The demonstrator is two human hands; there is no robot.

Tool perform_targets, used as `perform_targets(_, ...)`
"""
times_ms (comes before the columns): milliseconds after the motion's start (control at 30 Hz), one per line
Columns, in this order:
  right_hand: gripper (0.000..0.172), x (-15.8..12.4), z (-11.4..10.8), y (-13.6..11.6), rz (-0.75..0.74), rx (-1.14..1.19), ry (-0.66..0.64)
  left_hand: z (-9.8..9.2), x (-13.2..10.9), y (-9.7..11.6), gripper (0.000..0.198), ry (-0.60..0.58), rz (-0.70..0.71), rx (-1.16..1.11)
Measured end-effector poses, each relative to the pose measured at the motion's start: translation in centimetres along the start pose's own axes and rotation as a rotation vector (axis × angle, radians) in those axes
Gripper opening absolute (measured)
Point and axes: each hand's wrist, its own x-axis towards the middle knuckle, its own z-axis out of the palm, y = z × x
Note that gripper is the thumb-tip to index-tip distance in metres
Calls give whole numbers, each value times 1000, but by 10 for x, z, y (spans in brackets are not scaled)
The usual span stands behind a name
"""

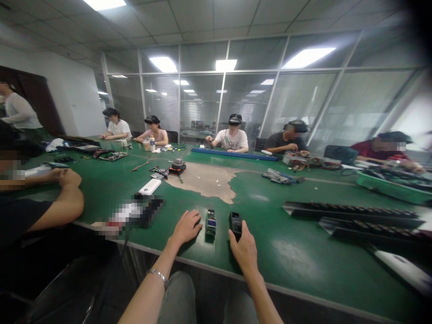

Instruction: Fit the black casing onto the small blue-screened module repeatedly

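Between my two hands lies a small circuit board (pixel 211 226) with a blue display, flat on the green table (pixel 266 265). My left hand (pixel 187 226) rests on the table just left of the board, fingers stretched out and holding nothing. On the other side, my right hand (pixel 245 247) is wrapped around a black plastic housing (pixel 235 220) with openings in its face. The housing is held at the table, a short way right of the board. What lies under my right palm is hidden.
Black slotted rails (pixel 351 210) lie at the right. A white power bank (pixel 150 186) sits left of a bare brown patch (pixel 205 180). Beyond are grey gloves (pixel 281 176), a blue bar (pixel 232 154) and a green basket (pixel 391 186). A co-worker's arm (pixel 64 198) rests at the left.
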Motion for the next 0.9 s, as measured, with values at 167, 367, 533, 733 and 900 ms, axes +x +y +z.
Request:
perform_targets(167, 74, -2, -9, -10, -16, -51, -78, 2, -1, -1, 42, 14, 10, 8)
perform_targets(367, 70, -1, -11, -13, -66, -97, -124, 1, -1, 2, 43, 10, 15, 20)
perform_targets(533, 76, 0, -8, -13, -83, -76, -88, 3, 1, 2, 42, 14, 27, 28)
perform_targets(733, 67, 0, -11, -17, -32, -53, -142, 5, 2, -1, 42, 16, 39, 29)
perform_targets(900, 69, 17, -24, -52, 108, 137, -39, 4, 2, -2, 41, 37, 39, 14)
